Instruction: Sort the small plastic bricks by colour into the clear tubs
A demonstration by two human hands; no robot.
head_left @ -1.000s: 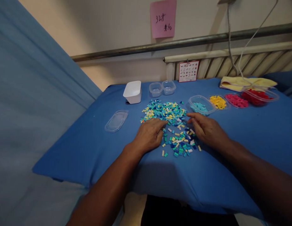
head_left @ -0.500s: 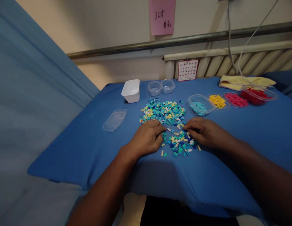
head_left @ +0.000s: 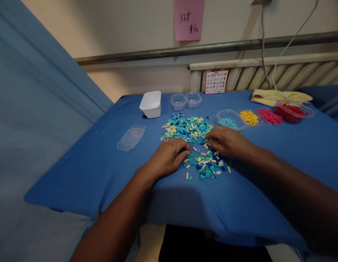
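Observation:
My left hand (head_left: 171,154) rests on the blue cloth at the left edge of a small scatter of toy building bricks (head_left: 209,165). Its fingers are loosely curled, with a gap between thumb and forefinger and nothing visible in it. My right hand (head_left: 226,140) is over the right edge of a larger heap of bricks (head_left: 188,127), thumb and forefinger apart, tips close to a few pale yellow bricks. Both groups mix teal, green, dark blue, pale yellow and white. A few loose bricks lie between the hands. What is under the right palm is hidden.
Behind the heap stand a white tub (head_left: 151,105) and two clear tubs (head_left: 178,102). A clear lid (head_left: 131,138) lies left. At right are containers of turquoise (head_left: 229,123), yellow (head_left: 249,118), pink (head_left: 269,116) and red pieces (head_left: 290,112), near a yellow cloth (head_left: 280,97).
My right hand has moved up and left, from the small scatter to the larger heap's edge. The left hand has drawn back slightly, its forefinger now away from a white brick.

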